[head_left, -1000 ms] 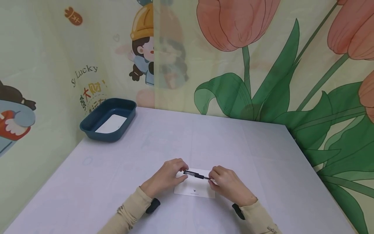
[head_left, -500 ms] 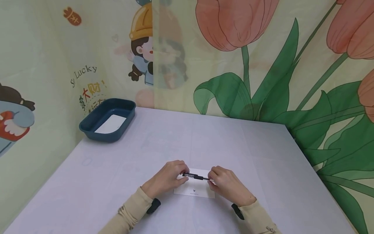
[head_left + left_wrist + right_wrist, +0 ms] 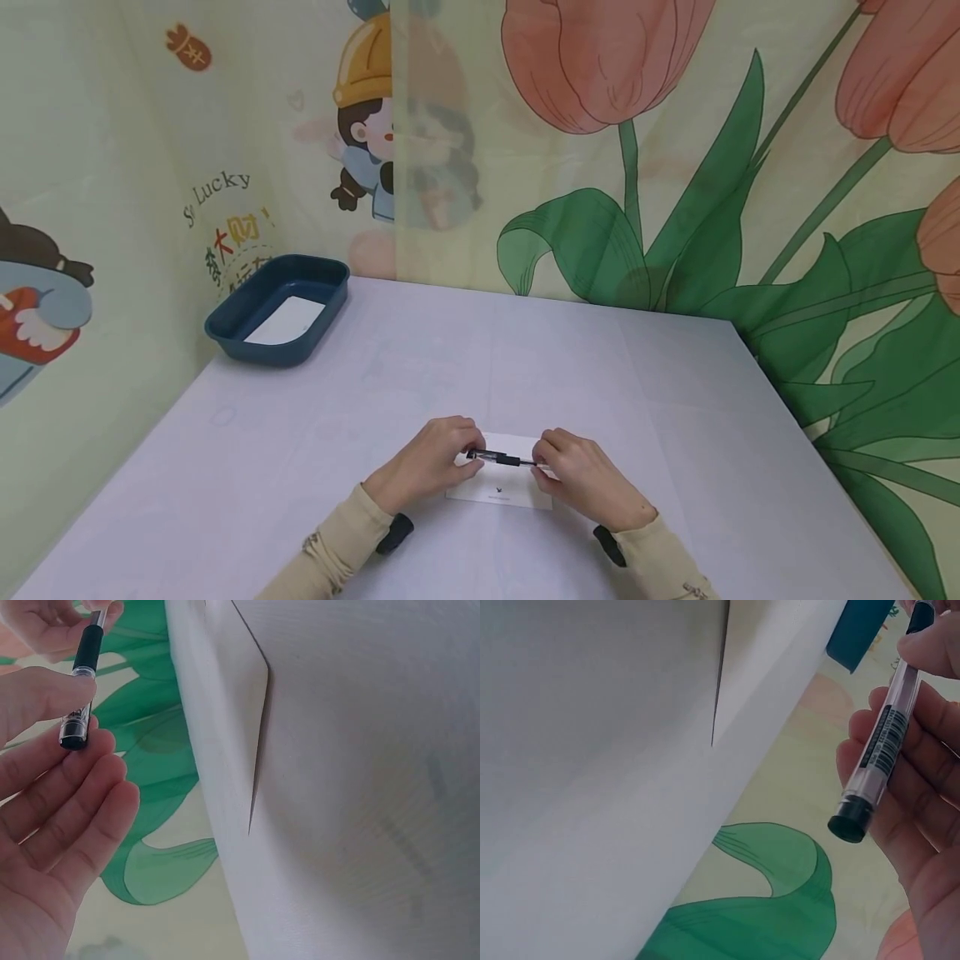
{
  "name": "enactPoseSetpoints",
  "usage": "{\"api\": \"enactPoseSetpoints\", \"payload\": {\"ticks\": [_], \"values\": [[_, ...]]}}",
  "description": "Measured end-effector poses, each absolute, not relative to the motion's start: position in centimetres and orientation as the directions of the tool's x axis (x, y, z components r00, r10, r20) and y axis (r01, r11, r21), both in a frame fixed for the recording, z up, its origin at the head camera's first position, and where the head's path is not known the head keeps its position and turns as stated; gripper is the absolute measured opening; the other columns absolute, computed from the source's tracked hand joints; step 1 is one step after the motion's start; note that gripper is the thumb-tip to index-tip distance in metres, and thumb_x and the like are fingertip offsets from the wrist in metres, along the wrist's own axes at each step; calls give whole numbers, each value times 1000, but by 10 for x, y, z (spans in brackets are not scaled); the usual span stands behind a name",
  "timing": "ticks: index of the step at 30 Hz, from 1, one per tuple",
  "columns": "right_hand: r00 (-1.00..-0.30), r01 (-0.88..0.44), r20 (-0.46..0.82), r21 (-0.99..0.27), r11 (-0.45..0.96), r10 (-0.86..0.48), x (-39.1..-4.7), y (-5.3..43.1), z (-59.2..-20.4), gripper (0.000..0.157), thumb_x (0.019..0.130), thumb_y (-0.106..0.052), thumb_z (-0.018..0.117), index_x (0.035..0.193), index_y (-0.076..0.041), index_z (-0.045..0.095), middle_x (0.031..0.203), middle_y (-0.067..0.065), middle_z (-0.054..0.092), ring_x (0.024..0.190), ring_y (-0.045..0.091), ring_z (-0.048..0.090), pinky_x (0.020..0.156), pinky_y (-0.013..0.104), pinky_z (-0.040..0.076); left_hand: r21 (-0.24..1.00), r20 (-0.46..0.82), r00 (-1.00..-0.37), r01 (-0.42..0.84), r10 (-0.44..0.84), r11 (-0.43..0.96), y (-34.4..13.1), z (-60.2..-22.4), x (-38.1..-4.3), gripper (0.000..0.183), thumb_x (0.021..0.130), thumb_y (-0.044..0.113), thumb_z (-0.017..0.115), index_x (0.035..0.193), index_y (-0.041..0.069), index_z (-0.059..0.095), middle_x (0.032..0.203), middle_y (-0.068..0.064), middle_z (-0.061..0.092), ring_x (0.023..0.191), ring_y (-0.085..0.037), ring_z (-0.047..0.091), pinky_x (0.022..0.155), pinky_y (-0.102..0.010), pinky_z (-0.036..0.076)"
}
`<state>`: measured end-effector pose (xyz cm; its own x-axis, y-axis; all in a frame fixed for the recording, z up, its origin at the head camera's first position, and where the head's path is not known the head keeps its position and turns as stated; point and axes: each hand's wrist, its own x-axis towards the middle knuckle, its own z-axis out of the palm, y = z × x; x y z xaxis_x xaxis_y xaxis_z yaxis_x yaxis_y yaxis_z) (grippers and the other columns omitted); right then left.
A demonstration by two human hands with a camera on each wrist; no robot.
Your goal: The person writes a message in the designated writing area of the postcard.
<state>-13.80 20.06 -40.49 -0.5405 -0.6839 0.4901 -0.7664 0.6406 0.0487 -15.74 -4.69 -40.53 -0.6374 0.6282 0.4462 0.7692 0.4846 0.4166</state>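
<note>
A clear gel pen [image 3: 506,459] with a black grip is held crosswise between both hands, over a white card [image 3: 498,493] with a small dark print. My left hand [image 3: 433,462] pinches the pen's left end between thumb and fingers. In the left wrist view, the pen's dark-tipped end [image 3: 75,735] lies against the fingers. My right hand [image 3: 587,477] pinches the other half from the right. The right wrist view shows the clear barrel [image 3: 889,739] with a barcode label and a black end plug, lying across the curled fingers. In the head view, fingers cover both pen ends partly.
A dark blue tray [image 3: 277,355] with a white card [image 3: 288,322] inside stands at the table's far left corner. The white tabletop [image 3: 525,358] meets printed curtains [image 3: 442,242] at the back and sides.
My left hand and the pen's left end have come down slightly in the head view, so the pen looks more level. The right hand has barely moved, and the card under the pen has stayed put.
</note>
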Motion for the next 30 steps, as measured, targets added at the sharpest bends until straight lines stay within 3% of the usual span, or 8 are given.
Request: {"api": "enactPoseSetpoints", "payload": {"ticks": [9, 17, 23, 30], "values": [[-635, -747, 441, -140, 650, -634, -138, 203, -406, 16, 75, -5, 76, 80, -9, 61, 76, -3, 57, 68, 3, 52, 60, 16, 46, 422, 477, -618, 785, 626, 453, -50, -406, -157, 10, 75, 3, 76, 79, 8, 67, 74, 4, 60, 68, -4, 49, 62, -15, 43], [-728, -684, 456, -423, 595, -513, -139, 209, -409, 18, 76, -3, 77, 84, -9, 62, 79, -7, 61, 71, 7, 56, 64, 23, 50, 413, 532, -600, 800, 597, 436, -51, -407, -156, 11, 74, 2, 75, 79, 7, 68, 74, 4, 60, 67, -6, 52, 62, -14, 44], [-827, -560, 386, -627, 542, -408, -139, 212, -408, 17, 77, -9, 79, 87, -5, 66, 81, -1, 66, 71, 6, 59, 66, 29, 52, 415, 578, -585, 811, 570, 412, -51, -407, -157, 13, 72, 0, 77, 80, 6, 69, 72, 3, 61, 65, -10, 56, 61, -13, 44], [-932, -343, 242, -832, 437, -270, -139, 215, -409, 21, 78, -13, 79, 92, -2, 67, 83, 3, 67, 72, 8, 62, 71, 25, 53, 424, 607, -581, 814, 542, 398, -50, -406, -157, 12, 72, -2, 76, 79, 5, 69, 71, 2, 61, 64, -12, 55, 59, -18, 46]]}}
